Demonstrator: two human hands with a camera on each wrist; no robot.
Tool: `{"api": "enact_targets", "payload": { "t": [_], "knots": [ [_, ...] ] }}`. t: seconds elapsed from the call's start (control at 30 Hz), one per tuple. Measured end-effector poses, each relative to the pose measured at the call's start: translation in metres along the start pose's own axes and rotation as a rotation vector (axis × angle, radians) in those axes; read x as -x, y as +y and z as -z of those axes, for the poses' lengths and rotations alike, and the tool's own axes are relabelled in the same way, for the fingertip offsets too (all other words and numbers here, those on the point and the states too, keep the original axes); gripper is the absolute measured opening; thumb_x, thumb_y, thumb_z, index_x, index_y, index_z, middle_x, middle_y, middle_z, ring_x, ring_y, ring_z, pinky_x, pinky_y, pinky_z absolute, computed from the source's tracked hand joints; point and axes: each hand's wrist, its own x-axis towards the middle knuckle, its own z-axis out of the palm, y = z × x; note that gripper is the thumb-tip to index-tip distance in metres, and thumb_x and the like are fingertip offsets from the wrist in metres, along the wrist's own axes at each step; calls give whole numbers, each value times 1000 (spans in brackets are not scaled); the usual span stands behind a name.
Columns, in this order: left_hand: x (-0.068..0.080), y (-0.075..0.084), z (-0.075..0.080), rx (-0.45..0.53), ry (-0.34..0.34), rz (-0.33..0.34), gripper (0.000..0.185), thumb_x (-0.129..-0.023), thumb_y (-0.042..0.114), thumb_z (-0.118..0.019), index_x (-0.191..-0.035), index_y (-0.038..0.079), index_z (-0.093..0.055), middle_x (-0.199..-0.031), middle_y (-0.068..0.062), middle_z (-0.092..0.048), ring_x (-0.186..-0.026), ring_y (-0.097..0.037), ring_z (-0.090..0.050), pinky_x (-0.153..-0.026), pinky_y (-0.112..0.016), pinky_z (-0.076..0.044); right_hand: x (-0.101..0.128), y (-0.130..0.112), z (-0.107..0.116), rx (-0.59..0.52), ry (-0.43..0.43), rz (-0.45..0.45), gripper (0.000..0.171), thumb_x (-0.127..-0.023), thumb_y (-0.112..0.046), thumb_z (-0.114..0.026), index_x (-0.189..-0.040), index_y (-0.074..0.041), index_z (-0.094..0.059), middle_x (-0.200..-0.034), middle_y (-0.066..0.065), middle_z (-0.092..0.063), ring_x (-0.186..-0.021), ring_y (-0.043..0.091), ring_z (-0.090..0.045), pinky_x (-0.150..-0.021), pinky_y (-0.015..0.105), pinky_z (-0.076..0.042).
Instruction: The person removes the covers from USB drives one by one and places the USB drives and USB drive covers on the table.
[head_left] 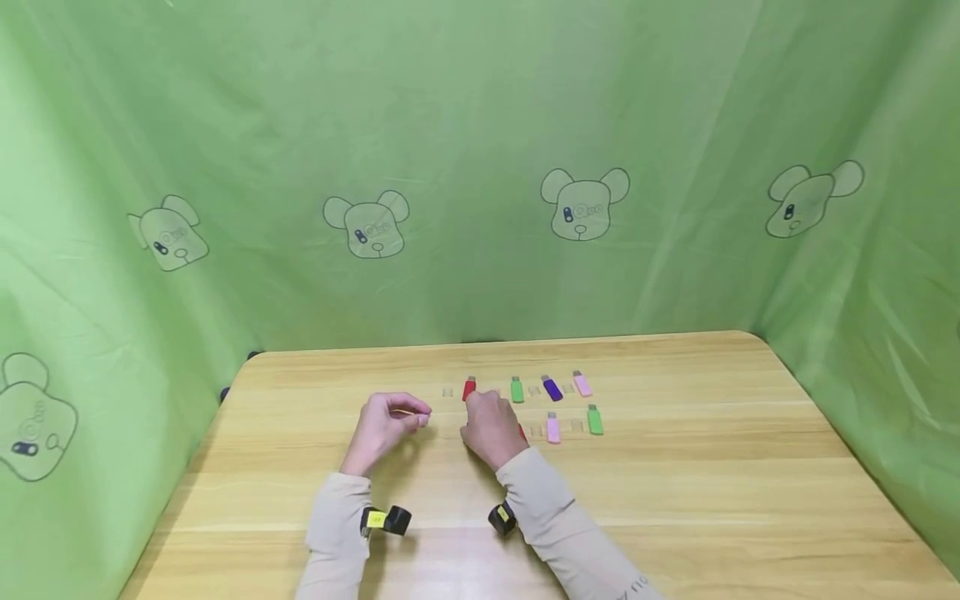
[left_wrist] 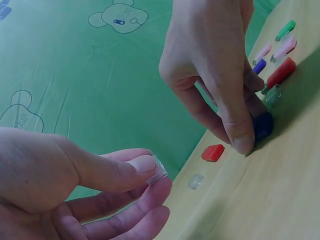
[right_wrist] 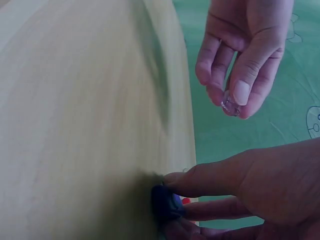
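Observation:
Between its thumb and fingertips, my left hand pinches a small clear plastic cap, held above the table. My right hand pinches a dark blue USB stick down at the tabletop, and its fingers cover part of it. Just beyond the right hand lies a red USB stick, with a loose clear cap to its left. Another red USB stick shows beside the right hand, with a clear cap next to it.
The back row on the wooden table continues with green, purple and pink USB sticks. The front row has pink and green ones. Clear caps lie between them. Green curtains surround the table.

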Motion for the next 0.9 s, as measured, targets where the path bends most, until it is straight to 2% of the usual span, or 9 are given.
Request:
{"api": "enact_targets", "payload": {
  "t": [0.17, 0.3, 0.4, 0.5, 0.53, 0.63, 0.73, 0.9],
  "knots": [
    [0, 0, -1, -15, -9, 10, 12, -85, -9, -75, -95, -3, -77, -92, -13, -76, -84, -36, -72, -75, -43, -62, 0, 0, 1, -3, 17, 11, 24, -78, 2, -80, -69, -5, -59, -60, 5, -55, -53, 18, -50, -50, 30, -46],
    [0, -1, -4, -39, -16, 5, 12, -86, -9, -75, -95, -2, -77, -92, -13, -76, -83, -36, -72, -73, -46, -62, 1, 2, 7, -16, 5, -2, 18, -82, -3, -80, -74, -2, -64, -64, 7, -59, -55, 18, -53, -51, 30, -48],
    [0, -2, -7, -68, -23, -13, 12, -86, -8, -75, -97, -2, -76, -92, -12, -77, -82, -33, -72, -74, -43, -61, 5, 6, 20, -44, 3, -25, 11, -86, -6, -78, -89, 2, -72, -80, 13, -71, -67, 23, -64, -62, 33, -57],
    [-2, -2, -12, -91, -32, -27, 14, -85, -8, -76, -98, -3, -75, -92, -12, -77, -81, -28, -72, -74, -38, -62, 15, 14, 37, -113, 18, -48, 21, -91, -9, -75, -107, 5, -73, -103, 20, -74, -63, 21, -64, -60, 33, -57],
    [-3, -2, -13, -100, -37, -32, 14, -85, -8, -76, -98, -3, -75, -91, -12, -77, -80, -27, -72, -74, -36, -62, 18, 17, 42, -129, 28, -49, 24, -91, -10, -75, -110, 5, -73, -106, 21, -74, -65, 22, -64, -61, 33, -58],
    [-4, -2, -18, -149, -54, -56, 12, -84, -6, -78, -94, 0, -77, -88, -8, -77, -77, -21, -71, -72, -30, -61, 28, 28, 56, -168, 69, -45, 25, -92, -9, -74, -113, 4, -72, -104, 19, -72, -67, 20, -62, -61, 32, -57],
    [-6, -4, -25, -195, -80, -87, 10, -83, -5, -79, -89, 3, -78, -86, -5, -76, -76, -16, -69, -71, -26, -59, 37, 42, 65, -163, 122, -30, 23, -90, -7, -76, -111, 3, -73, -96, 15, -71, -85, 27, -65, -74, 37, -60],
    [-7, -8, -36, -262, -100, -140, 9, -83, -4, -80, -86, 4, -79, -86, -4, -77, -78, -14, -70, -77, -28, -60, 45, 66, 75, -180, 179, -17, 21, -89, -4, -76, -109, 4, -73, -96, 17, -71, -87, 30, -67, -76, 41, -61]
  ]
}}
